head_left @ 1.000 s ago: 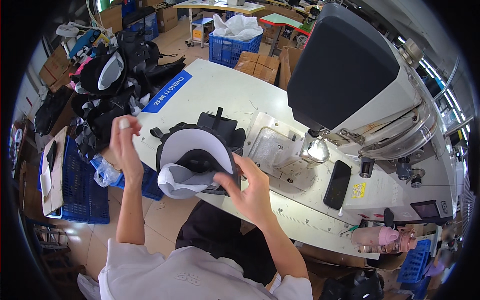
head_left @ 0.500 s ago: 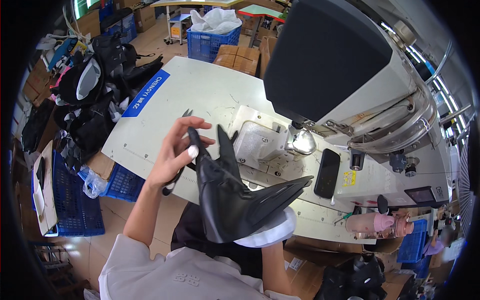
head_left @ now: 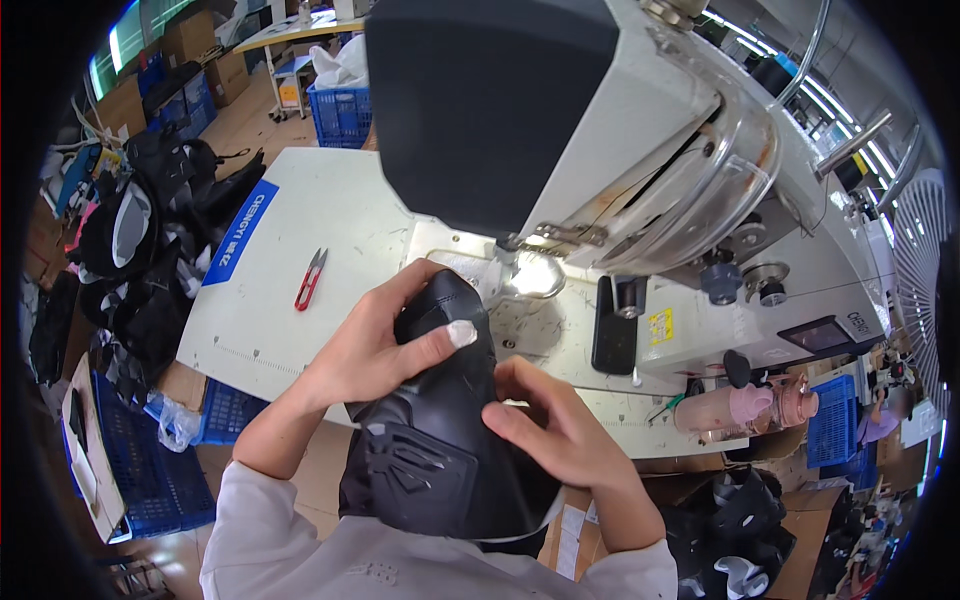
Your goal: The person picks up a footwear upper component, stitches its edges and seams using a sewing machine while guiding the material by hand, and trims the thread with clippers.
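Note:
A black leather-like boot upper point(head_left: 425, 480) with a moulded ribbed patch lies across my lap, against the near edge of the sewing table point(head_left: 330, 200). My left hand point(head_left: 385, 345) grips its far end, the thumb with a white wrap pressed on top and the fingers round the far side. My right hand point(head_left: 550, 420) pinches the right edge, thumb on top and fingers curled; part of the fingertips is hidden. A strip of white lining shows at the upper's lower edge. Just beyond it stands the sewing machine point(head_left: 650, 140), its lit needle area close to my left fingers.
Red-handled thread snips point(head_left: 311, 280) lie on the table left of my hands. A black phone point(head_left: 614, 335) and pink bottles point(head_left: 740, 408) are on the right. Black uppers point(head_left: 130, 230) are heaped at left, with blue crates point(head_left: 150, 450) below; more black pieces point(head_left: 725, 530) lie lower right.
The upper has been turned over and swung round, its patch now facing up. My right hand has come from beneath it to its right edge; my left now grips the far end. The view has shifted.

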Motion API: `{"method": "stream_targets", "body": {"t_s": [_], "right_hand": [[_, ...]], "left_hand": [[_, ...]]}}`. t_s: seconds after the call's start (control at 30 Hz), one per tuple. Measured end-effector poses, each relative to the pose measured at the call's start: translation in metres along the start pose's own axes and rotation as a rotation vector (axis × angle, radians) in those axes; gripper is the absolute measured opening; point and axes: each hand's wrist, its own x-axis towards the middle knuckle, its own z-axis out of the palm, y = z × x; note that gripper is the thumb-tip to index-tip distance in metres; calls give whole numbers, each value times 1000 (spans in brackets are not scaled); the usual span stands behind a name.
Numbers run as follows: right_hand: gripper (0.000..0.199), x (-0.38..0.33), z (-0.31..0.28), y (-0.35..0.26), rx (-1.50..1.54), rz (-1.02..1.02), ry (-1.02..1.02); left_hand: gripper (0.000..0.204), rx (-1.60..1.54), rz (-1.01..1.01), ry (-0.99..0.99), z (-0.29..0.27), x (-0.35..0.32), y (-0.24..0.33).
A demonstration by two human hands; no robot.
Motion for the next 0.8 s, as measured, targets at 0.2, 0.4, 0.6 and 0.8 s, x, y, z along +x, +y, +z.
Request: {"method": "stream_targets", "body": {"t_s": [0.2, 0.4, 0.6, 0.8], "right_hand": [[24, 35, -17, 43, 357, -28, 190], [36, 43, -20, 65, 345, -48, 385], [47, 44, -19, 71, 337, -60, 341], [14, 45, -13, 72, 323, -169, 423]], "left_hand": [[37, -161, -226, -14, 9, 51, -26], [16, -144, 17, 73, 8, 85, -51], [10, 557, 375, -49, -3, 99, -65], [8, 334, 170, -78, -1, 90, -55]]}}
